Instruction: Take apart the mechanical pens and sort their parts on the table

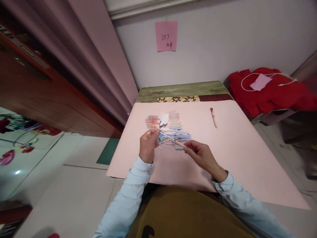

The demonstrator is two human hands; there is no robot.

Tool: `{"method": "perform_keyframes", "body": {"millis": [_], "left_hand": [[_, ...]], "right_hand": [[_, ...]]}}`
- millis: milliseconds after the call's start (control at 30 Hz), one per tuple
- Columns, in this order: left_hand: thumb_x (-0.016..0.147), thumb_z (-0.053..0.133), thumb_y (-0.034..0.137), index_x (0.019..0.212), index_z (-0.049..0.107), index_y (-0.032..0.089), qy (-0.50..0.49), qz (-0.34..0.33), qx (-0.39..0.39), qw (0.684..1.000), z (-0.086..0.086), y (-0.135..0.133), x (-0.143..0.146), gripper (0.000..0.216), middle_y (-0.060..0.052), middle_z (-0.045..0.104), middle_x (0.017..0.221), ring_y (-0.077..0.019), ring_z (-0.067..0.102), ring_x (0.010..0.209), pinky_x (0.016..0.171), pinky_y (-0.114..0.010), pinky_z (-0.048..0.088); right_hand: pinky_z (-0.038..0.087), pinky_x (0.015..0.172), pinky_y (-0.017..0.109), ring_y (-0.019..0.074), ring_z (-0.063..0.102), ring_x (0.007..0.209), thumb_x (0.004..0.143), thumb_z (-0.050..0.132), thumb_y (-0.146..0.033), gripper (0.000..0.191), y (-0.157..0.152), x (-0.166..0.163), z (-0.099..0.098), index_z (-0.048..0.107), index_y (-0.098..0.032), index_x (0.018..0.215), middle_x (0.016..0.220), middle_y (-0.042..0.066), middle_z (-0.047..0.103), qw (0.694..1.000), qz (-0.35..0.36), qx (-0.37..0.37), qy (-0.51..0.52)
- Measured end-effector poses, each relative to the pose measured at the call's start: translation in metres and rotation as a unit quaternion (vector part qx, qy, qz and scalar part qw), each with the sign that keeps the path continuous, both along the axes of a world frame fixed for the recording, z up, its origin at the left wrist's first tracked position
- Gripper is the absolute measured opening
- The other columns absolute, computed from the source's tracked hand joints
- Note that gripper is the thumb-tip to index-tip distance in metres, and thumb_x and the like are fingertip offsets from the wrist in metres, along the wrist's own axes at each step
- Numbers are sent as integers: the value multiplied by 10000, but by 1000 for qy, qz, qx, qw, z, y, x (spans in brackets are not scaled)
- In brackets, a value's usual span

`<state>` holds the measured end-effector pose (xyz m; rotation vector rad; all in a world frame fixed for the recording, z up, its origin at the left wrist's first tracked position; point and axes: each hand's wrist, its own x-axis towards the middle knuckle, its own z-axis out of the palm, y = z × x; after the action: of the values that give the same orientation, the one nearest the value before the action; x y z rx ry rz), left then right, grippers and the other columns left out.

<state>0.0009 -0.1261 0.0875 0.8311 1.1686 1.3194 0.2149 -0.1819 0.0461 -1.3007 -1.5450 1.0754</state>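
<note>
My left hand (148,145) pinches the end of a thin white pen refill (166,135) between thumb and fingers. From the right, my right hand (201,155) grips a beige pen barrel (179,143), its front end meeting the refill's other end. Whether the refill has entered the barrel is too small to tell. Beyond and under the hands lie blue pen barrels (182,135), beige pen barrels (174,118), white refills with dark tips (163,119) and a pile of clear, reddish-brown small parts (152,121).
A pen with a brown top (213,117) lies apart at the right on the pink table cover (235,158). Red cloth (279,96) with a white cable is beyond the table's right edge. A curtain (99,49) and a wooden door (56,96) stand at the left.
</note>
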Motion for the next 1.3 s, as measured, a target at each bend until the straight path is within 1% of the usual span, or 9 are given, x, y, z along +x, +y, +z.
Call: {"method": "perform_keyframes", "body": {"millis": [133,400,533,667,767,900,967,1067,1300], "left_hand": [[675,812,419,780,573,155,7,-11,-9,1000,1,-2,6,371,122,305,484,-25,222,400,411,-191,183],[676,807,416,771,558,168,8,-21,-16,1000,-1,-4,11,364,127,285,476,-28,206,403,424,-202,168],[692,789,443,787,553,170,37,-81,-35,995,-10,-11,20,374,121,306,504,-28,216,409,434,-214,173],[701,780,351,979,538,192,61,-164,-17,984,-16,-17,25,401,112,373,553,-61,344,487,508,-217,282],[757,661,299,979,475,218,8,-185,-15,983,-15,-18,24,300,89,426,601,-92,408,558,578,-236,348],[767,561,281,863,440,216,-56,-211,-26,976,-13,-19,25,167,61,442,631,-106,416,586,591,-252,347],[785,573,300,846,454,211,-52,-226,-30,972,-12,-20,25,160,51,460,634,-106,418,586,584,-251,333],[801,622,351,863,496,203,-41,-245,-37,968,-12,-22,24,204,37,495,638,-105,425,581,577,-248,320],[784,706,416,880,569,190,-18,-258,-24,966,-8,-22,15,281,16,554,660,-99,450,581,561,-238,322]], "right_hand": [[374,533,235,114,477,593,891,622,-443,265,-1,0,-3,698,-191,917,723,11,635,1000,-4,-14,23],[456,579,248,135,561,671,844,673,-477,308,0,-3,-8,691,-181,927,736,21,644,986,-1,-90,143],[469,587,254,133,568,662,817,700,-477,316,1,-7,-3,703,-181,926,741,23,658,979,-10,-104,173],[467,590,253,131,563,661,807,713,-482,320,2,-5,5,720,-182,918,763,31,678,977,-45,-88,189],[467,585,256,138,568,668,779,743,-479,326,4,3,11,728,-188,927,802,40,702,979,-87,-64,175],[505,633,281,170,620,730,764,760,-464,321,8,13,22,730,-192,930,871,59,733,985,-111,-21,132],[518,653,291,189,644,769,771,753,-460,309,9,16,27,733,-193,926,890,67,740,989,-106,2,105],[508,615,288,185,639,724,787,731,-466,308,10,18,32,738,-193,931,886,71,744,994,-93,24,53],[457,571,267,161,601,675,822,691,-435,271,10,23,33,737,-192,933,855,56,738,996,-74,46,-17]]}}
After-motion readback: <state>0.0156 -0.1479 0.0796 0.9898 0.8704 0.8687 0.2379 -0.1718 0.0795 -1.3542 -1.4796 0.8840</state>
